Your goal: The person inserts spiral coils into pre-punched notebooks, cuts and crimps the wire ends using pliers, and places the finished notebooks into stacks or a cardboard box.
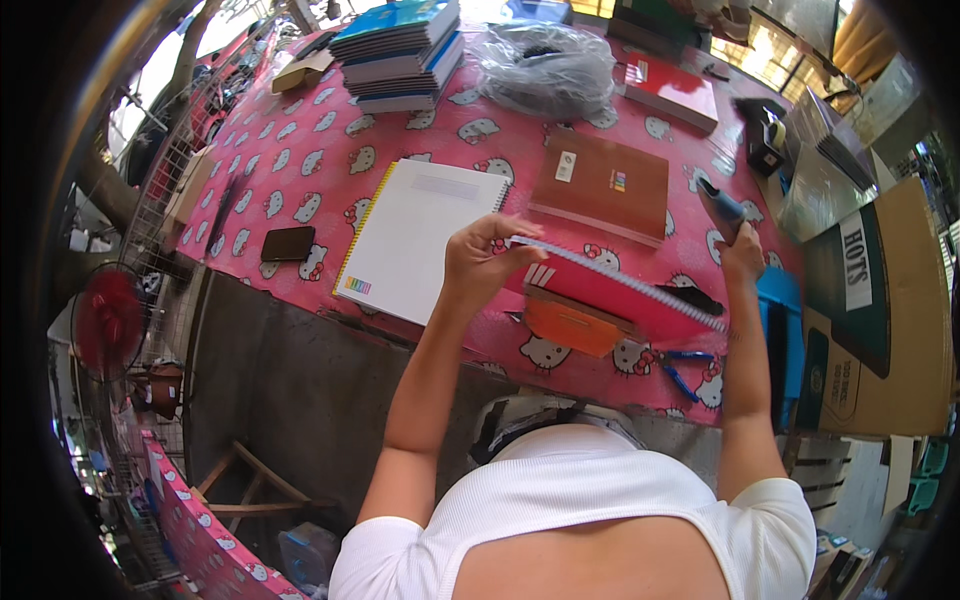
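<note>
My left hand (485, 262) pinches the upper corner of a red spiral-bound notebook (625, 298), thumb and fingers on either side. The notebook is tilted up off the table, its coil running along the top edge. My right hand (742, 258) is closed around a dark blue-grey tool (720, 207) with a thick barrel, whose exact kind I cannot make out. Partly under the notebook lies an orange flat piece (572, 326). Blue-handled pliers (685, 372) rest near the table's front edge. A white spiral notebook (425, 240) lies left of my left hand.
The table has a pink patterned cover (265, 165). On it are a brown book (600, 188), a black phone (288, 244), a stack of books (398, 60), a clear plastic bag (547, 68), a red book (672, 90) and a tape dispenser (766, 140). A cardboard box (880, 320) stands right.
</note>
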`<state>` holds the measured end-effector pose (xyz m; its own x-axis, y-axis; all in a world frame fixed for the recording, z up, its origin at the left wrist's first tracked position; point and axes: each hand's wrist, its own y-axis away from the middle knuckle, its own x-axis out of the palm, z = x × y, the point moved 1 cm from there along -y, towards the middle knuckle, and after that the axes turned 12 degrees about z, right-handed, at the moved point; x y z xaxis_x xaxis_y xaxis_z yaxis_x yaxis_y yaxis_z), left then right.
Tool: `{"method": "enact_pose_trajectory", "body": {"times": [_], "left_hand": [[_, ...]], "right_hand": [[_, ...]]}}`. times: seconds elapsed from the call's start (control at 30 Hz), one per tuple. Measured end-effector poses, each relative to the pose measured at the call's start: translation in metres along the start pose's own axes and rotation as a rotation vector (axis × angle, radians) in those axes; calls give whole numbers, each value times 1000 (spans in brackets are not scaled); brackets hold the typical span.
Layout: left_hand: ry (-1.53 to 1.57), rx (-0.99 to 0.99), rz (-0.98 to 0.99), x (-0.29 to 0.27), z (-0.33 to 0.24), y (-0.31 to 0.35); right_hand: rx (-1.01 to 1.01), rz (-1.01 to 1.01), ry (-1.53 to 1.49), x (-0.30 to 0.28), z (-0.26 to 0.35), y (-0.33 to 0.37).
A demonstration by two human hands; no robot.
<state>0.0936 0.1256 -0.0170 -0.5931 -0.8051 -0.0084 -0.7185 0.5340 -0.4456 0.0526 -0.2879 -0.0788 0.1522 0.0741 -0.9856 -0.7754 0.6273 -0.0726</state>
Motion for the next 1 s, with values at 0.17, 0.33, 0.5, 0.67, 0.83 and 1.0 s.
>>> {"method": "enact_pose_trajectory", "body": {"times": [0.17,0.33,0.5,0.67,0.83,1.0], "left_hand": [[-446,515,-87,44,-118,-16],[-794,546,100,55,-138,31],[-626,143,319,112,-44,35],[-441,-17,57,124,-26,54],[-410,32,33,128,-26,57],[-412,44,25,127,-21,59]], "right_hand": [[-346,40,80,2,-81,77],[-617,424,-309,6,-75,196],[-462,143,-25,31,-54,233],[-417,472,-578,-35,-18,224],[-731,469,-782,-109,30,242],[-677,465,-760,-103,33,249]]}}
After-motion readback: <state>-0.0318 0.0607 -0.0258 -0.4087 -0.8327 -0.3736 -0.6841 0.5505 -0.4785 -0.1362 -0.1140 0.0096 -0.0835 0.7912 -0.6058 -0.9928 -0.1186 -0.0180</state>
